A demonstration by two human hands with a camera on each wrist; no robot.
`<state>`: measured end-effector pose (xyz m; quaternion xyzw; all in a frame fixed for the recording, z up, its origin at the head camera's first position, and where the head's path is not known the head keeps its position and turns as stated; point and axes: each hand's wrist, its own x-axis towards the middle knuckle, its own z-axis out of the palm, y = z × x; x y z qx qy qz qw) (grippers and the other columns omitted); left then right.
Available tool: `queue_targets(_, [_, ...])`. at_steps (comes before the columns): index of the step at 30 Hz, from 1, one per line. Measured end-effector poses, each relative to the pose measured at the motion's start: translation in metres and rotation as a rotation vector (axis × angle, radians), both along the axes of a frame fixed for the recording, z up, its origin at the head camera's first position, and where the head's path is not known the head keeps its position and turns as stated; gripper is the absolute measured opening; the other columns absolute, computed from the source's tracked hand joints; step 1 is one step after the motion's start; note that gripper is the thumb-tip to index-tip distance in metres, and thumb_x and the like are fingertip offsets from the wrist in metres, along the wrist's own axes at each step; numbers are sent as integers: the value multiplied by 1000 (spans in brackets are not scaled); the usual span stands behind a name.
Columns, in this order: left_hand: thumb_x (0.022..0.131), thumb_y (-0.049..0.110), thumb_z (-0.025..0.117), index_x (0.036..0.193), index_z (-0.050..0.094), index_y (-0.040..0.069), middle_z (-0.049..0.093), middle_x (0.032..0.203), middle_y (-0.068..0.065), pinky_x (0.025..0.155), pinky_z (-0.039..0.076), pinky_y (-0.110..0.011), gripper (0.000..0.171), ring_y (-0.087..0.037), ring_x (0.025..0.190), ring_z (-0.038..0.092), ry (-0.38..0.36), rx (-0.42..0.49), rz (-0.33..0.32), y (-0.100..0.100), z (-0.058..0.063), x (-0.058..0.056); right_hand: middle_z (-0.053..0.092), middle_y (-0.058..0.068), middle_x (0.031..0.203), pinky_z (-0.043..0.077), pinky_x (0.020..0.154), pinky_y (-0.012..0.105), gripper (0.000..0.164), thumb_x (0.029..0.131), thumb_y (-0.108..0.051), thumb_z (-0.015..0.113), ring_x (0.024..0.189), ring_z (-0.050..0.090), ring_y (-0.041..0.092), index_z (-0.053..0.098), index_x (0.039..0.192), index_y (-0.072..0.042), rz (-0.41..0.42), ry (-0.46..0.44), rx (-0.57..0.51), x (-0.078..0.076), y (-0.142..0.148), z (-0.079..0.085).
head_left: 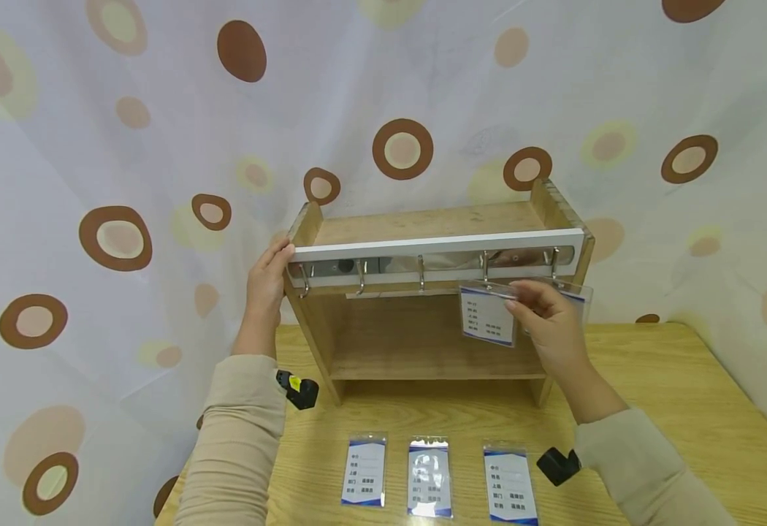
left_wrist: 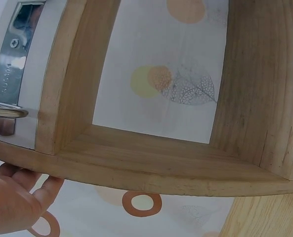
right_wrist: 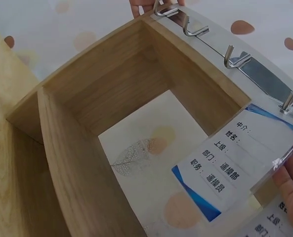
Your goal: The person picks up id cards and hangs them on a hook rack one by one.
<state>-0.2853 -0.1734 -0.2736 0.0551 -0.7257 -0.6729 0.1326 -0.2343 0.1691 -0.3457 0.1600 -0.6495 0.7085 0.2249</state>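
A wooden shelf unit (head_left: 423,219) stands on the table, with a white rail (head_left: 436,243) of metal hooks (head_left: 421,274) across its front. My left hand (head_left: 266,281) grips the shelf's left side panel, fingertips at the rail's end; the left wrist view shows only its palm (left_wrist: 8,202) under the panel (left_wrist: 161,168). One clear badge holder (head_left: 485,315) with a blue-and-white card hangs from the fourth hook. My right hand (head_left: 544,321) pinches a second badge holder (head_left: 577,296) by the rightmost hook. In the right wrist view both cards (right_wrist: 225,168) (right_wrist: 272,224) lie close to my fingers (right_wrist: 292,177).
Three more badge holders (head_left: 364,471) (head_left: 429,476) (head_left: 510,486) lie in a row near the front edge of the wooden table (head_left: 653,394). A spotted curtain (head_left: 127,146) hangs close behind and to the left. The three left hooks (right_wrist: 232,57) are bare.
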Motion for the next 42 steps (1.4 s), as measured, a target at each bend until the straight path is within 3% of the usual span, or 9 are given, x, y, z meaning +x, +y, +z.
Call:
queue_targets(10, [87, 34, 48, 129, 43, 16, 28, 137, 2, 95, 26, -39, 46, -16, 124, 24, 6, -24, -8, -1, 0, 1, 57, -3, 88, 42, 66, 14, 22, 79, 6, 56, 80, 52, 4, 54, 101, 7, -3, -57, 14, 15, 12, -21])
queue_targets(19, [86, 32, 50, 128, 44, 14, 31, 136, 2, 94, 28, -39, 46, -15, 122, 26, 1, -18, 11, 0, 1, -1, 57, -5, 90, 43, 68, 14, 21, 82, 1, 55, 79, 53, 2, 52, 101, 8, 0, -169, 80, 26, 20, -44])
queue_targets(28, [86, 33, 50, 128, 44, 16, 30, 137, 3, 94, 28, -38, 46, -15, 122, 26, -4, -12, 4, -2, 0, -2, 56, -8, 89, 43, 67, 16, 23, 82, -15, 59, 81, 52, 7, 56, 101, -2, -5, -314, 195, 30, 29, -86])
queue_targets(31, [86, 33, 50, 128, 43, 15, 30, 137, 3, 93, 29, -38, 47, -15, 122, 27, 3, -12, -1, -3, 0, -1, 55, -7, 89, 43, 67, 18, 29, 82, -18, 59, 81, 52, 6, 53, 104, 1, -1, -370, 235, 31, 30, -98])
queue_targets(37, [86, 33, 51, 128, 43, 16, 30, 136, 4, 93, 30, -38, 46, -14, 122, 27, 0, -8, 5, -4, 1, 1, 57, 0, 90, 42, 72, 15, 39, 81, -17, 60, 82, 54, 4, 49, 107, 10, 62, -411, 224, 29, 32, -119])
queue_targets(39, [86, 32, 51, 128, 44, 15, 30, 136, 3, 93, 30, -38, 46, -14, 122, 26, 1, 1, 5, -3, 1, 1, 58, 1, 91, 42, 73, 15, 35, 82, -16, 59, 82, 54, 4, 50, 107, 7, 119, -392, 185, 27, 35, -131])
queue_targets(42, [86, 31, 51, 128, 43, 15, 30, 136, 3, 92, 30, -38, 46, -15, 122, 27, 0, 1, 0, -1, 2, 1, 58, 5, 94, 41, 73, 15, 36, 81, -20, 60, 83, 53, 5, 51, 107, 4, 149, -429, 208, 27, 35, -141])
